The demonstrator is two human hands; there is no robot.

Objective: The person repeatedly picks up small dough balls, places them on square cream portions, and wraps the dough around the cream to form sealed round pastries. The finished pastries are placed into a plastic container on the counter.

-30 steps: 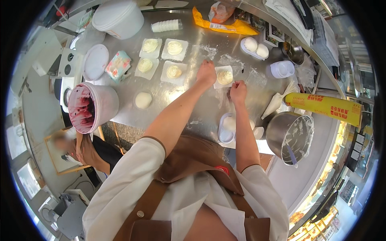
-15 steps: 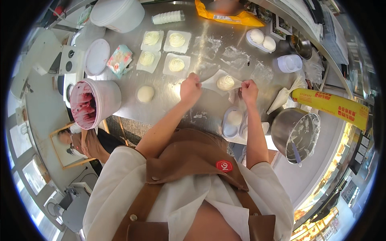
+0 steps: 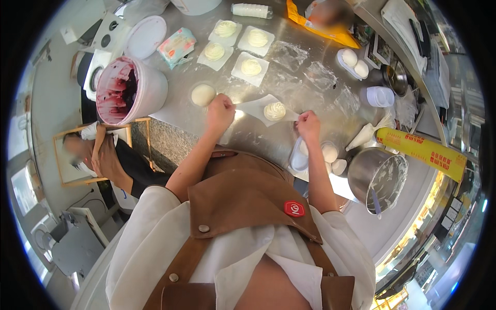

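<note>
Pale sheet [image 3: 254,107], left grip [image 3: 221,114] pinching one end, right grip [image 3: 309,126] another, cream swirl [image 3: 274,111] between

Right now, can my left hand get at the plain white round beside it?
Probably yes: the plain white round lies close by with nothing visible between, though your left hand seems to pinch the thin sheet.

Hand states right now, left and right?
Left hand: closed, pinching the left corner of the white sheet.
Right hand: closed, pinching the right corner of that white sheet.
</note>
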